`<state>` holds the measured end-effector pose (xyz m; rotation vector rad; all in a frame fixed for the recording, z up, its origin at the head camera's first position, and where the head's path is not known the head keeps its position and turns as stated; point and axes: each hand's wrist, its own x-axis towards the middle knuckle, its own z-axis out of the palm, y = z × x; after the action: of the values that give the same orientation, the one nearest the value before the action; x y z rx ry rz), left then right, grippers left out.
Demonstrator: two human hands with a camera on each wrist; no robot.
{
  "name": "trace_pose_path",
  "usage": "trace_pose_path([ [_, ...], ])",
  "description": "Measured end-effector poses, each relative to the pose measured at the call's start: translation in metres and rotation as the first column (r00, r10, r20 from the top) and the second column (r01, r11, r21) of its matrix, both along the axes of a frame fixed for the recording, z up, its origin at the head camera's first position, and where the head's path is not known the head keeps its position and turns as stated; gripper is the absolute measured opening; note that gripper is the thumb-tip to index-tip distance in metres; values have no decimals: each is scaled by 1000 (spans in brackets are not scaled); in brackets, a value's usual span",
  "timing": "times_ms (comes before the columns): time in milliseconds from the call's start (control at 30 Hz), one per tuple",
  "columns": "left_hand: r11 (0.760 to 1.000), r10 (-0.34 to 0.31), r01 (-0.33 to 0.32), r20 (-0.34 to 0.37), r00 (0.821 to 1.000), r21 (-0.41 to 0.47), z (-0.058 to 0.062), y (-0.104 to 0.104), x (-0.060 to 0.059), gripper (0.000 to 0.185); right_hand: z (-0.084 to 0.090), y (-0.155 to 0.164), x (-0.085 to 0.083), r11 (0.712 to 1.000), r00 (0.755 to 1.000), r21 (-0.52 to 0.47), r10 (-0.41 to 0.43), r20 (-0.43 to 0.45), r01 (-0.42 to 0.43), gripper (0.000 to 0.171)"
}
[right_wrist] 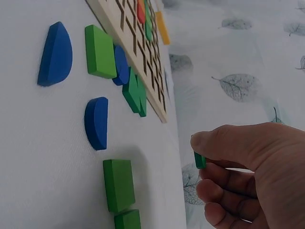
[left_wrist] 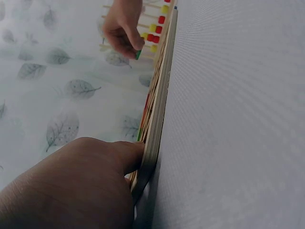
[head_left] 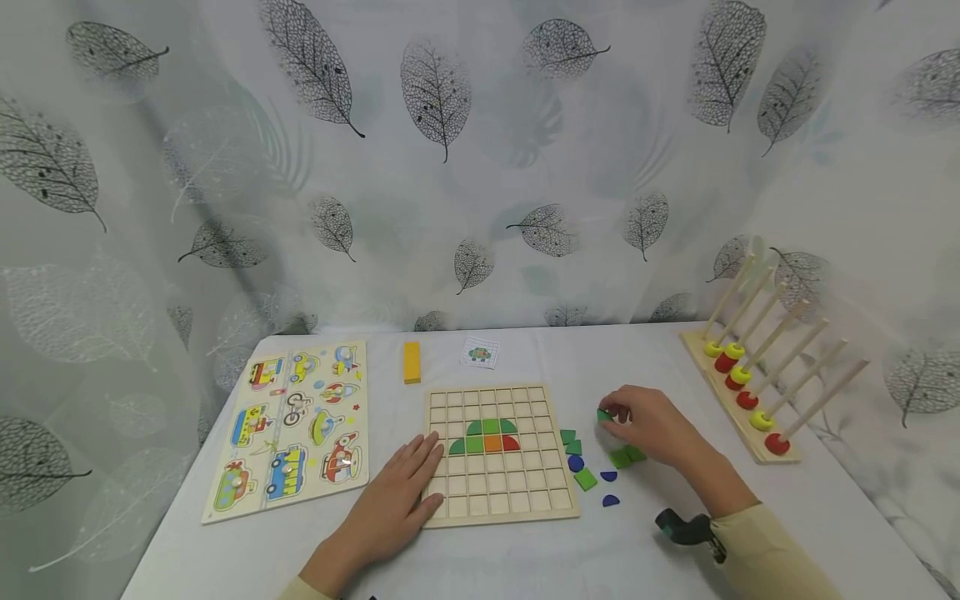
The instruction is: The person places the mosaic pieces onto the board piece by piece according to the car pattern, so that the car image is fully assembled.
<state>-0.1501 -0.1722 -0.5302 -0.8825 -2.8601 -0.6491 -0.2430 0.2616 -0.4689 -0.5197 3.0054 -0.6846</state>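
Note:
A wooden grid board (head_left: 502,522) lies on the table, with green, orange and red pieces filling several cells near its middle. My left hand (head_left: 393,504) rests flat, fingers straight, on the board's left edge. To the right of the board, my right hand (head_left: 656,425) pinches a small green block (right_wrist: 199,160) between thumb and fingertips, raised above the table. Its exact shape is mostly covered by the fingers. Below that hand lie two green squares (right_wrist: 119,185). Blue half-rounds (right_wrist: 96,123), a blue round piece (head_left: 575,463), a light green square (head_left: 586,478) and darker green pieces (head_left: 573,447) lie between hand and board.
A picture card (head_left: 480,352) and a yellow block (head_left: 412,363) lie behind the board. On the left is a vehicle peg puzzle (head_left: 360,417). A wooden rack of tall pegs (head_left: 750,433) with red and yellow beads stands at the right. A leaf-patterned curtain (head_left: 465,192) hangs behind.

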Motion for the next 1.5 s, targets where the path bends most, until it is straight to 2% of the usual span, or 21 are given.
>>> trace_pose_path([
  [467,1000,3,-3,-12,1000,3,-2,0,-1,67,7,-22,5,999,999,4,32,-39,-32,22],
  [800,1000,2,-1,-11,1000,8,-2,0,0,68,3,-36,5,997,994,-4,76,-74,-76,20],
  [1200,1000,8,-8,7,1000,2,-2,0,0,68,6,-57,9,990,988,-36,135,-77,-138,21],
  [1500,1000,11,-11,2,1000,-10,-5,-1,-1,68,2,-70,7,982,977,-40,180,-112,-186,21],
])
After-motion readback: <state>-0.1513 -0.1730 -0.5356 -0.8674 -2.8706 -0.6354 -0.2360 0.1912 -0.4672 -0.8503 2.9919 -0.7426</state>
